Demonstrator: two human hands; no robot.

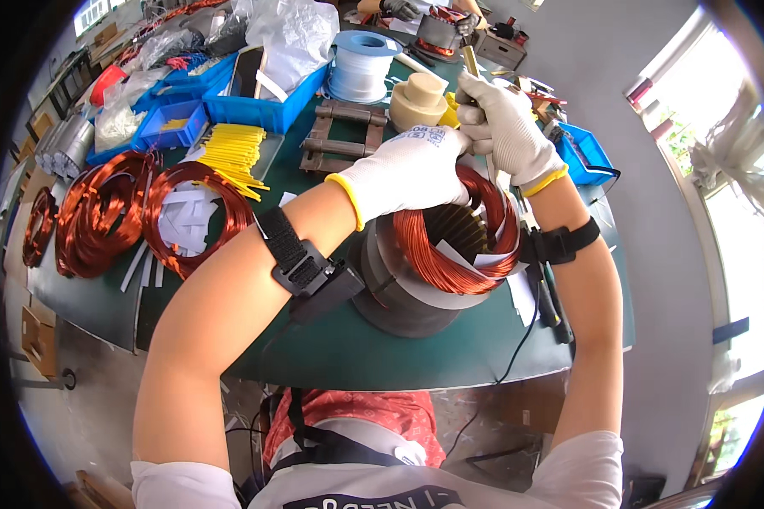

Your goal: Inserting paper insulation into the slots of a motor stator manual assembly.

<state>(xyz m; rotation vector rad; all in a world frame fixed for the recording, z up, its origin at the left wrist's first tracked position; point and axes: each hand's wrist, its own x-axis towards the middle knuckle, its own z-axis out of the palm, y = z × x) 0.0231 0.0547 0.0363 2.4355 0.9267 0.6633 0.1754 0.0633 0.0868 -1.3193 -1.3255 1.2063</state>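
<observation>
On the green bench (280, 360): stator (390, 288) with copper winding (429, 263).
We judge it heavy, rigid, best held by its grey shell (403, 318), winding easily scratched; our right hand (511, 127) clasps a tan bar (469, 59); how our left hand (412, 170) grips, we cannot tell.

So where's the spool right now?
In the head view, the spool stands on the green table near the top, just left of centre, between the blue bin on its left and the beige rolls on its right.
</observation>
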